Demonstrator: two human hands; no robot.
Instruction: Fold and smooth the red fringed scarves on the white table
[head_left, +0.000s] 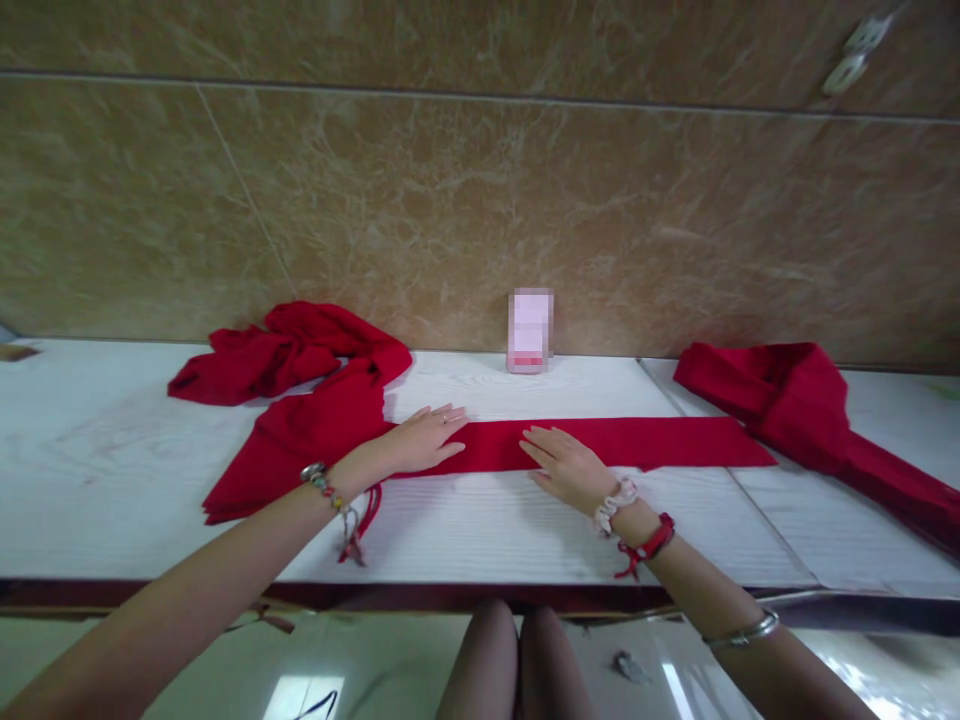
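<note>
A red cloth strip (645,443) lies flat along the white table. My left hand (426,438) rests on its left part, fingers stretched out and pointing right. Farther right, my right hand (564,466) lies on the same strip with its fingers extended to the left. A stretch of bare strip shows between the two hands. Left of my left hand, a wider piece of red cloth (300,445) spreads over the table. Neither hand grips the fabric.
A crumpled red cloth (270,355) lies at the back left, and a folded red cloth (787,400) at the right. A pale pink, pixelated item (529,330) leans against the marbled wall (420,200). The white table (480,545) ends at a dark front edge.
</note>
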